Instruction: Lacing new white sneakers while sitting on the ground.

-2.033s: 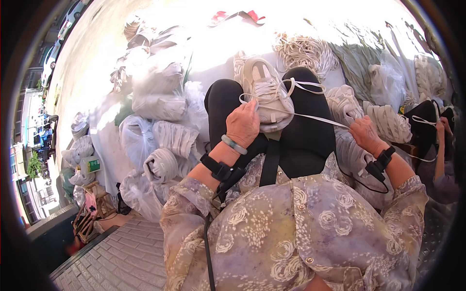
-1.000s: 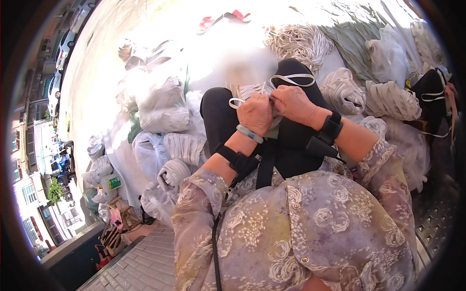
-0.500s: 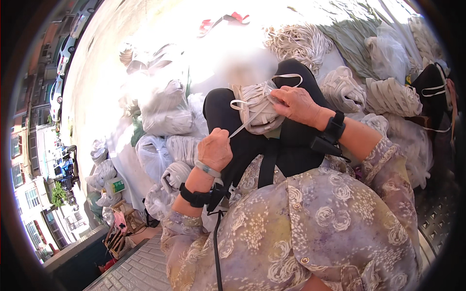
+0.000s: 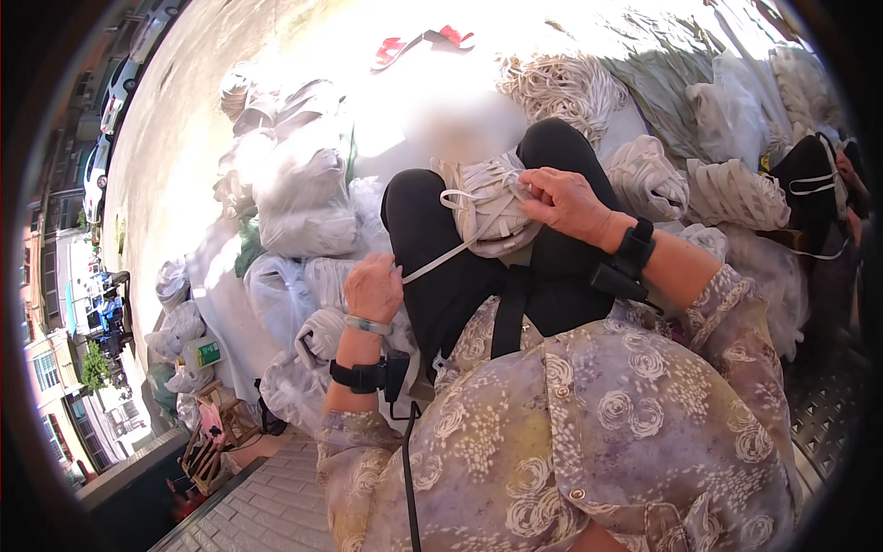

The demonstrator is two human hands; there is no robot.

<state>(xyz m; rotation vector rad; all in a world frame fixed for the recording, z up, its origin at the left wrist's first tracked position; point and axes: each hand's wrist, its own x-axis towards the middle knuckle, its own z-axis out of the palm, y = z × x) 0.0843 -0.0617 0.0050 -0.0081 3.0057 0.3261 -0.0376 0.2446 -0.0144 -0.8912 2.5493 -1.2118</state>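
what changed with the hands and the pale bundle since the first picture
The left hand has moved left, away from the pale bundle, drawing a white strip out with it. The right hand, earlier holding a strip out to the right, has come in to the bundle's right side. The bundle stays between the knees; the pile of straps beyond stays put.

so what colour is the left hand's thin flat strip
The strip is off-white, clearest in the head view.
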